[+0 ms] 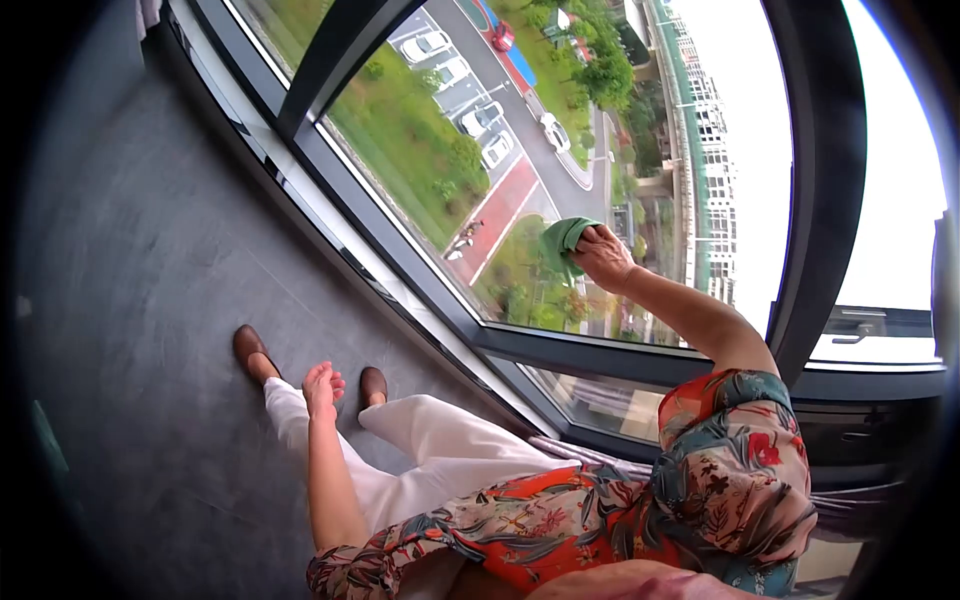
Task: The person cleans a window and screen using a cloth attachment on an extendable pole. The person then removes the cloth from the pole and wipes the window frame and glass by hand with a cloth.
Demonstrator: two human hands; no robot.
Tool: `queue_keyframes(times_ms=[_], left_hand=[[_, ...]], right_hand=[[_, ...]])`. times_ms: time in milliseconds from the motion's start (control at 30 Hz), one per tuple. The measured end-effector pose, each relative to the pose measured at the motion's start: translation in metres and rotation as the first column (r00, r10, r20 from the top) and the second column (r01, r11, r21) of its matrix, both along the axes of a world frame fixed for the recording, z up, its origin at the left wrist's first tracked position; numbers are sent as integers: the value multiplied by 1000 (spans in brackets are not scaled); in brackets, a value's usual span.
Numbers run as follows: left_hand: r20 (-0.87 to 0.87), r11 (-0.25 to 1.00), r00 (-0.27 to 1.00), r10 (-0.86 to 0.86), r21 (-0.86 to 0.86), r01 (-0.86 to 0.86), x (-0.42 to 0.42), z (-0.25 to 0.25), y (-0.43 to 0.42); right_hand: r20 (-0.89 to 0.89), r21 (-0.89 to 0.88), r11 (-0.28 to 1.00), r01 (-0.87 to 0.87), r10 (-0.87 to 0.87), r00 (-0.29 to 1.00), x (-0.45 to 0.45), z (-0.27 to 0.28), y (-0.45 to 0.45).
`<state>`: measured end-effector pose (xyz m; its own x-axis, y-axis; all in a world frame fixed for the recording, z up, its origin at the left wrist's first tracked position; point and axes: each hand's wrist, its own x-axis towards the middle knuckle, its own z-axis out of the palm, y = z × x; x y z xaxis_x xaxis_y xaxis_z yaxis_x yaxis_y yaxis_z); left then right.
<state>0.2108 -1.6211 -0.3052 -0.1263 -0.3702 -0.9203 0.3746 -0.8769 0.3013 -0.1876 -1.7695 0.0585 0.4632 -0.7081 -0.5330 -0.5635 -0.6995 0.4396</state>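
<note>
My right hand (606, 259) presses a folded green cloth (563, 242) against the large window pane (420, 170). Its fingers are bent over the cloth, and the arm reaches out to the right of my body. Part of the cloth is hidden under the fingers. Down at my side, my left hand (322, 388) hangs above the floor with loosely curled fingers and nothing in it. It is near my white trouser leg.
Dark window frame bars (820, 180) surround the pane. A window handle (860, 326) is at the right. A low sill (330, 240) runs along the grey floor (170, 300). Gathered curtain fabric (600, 458) lies by the window's lower corner. Parked cars and trees show outside.
</note>
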Motion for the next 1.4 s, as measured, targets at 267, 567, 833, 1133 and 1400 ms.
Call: queue_keyframes(times_ms=[267,567,833,1133,1400], left_hand=[[-33,974,999,-30,-223,22,-37,56,-17],[-84,968,982,-169,-202,149,-21,93,14],[86,958,984,-158,-227,173,120,135,-26],[257,849,958,-131,-470,242,202,238,-162],[380,276,922,-67,-881,383,144,434,-363]], right_hand=[[214,-669,733,-123,348,913,119,104,-192],[290,-702,690,176,51,956,-20,111,25],[721,-285,497,820,-452,525,-5,82,95],[926,-89,435,896,-294,235,54,80,79],[936,-324,544,774,68,344,135,204,22]])
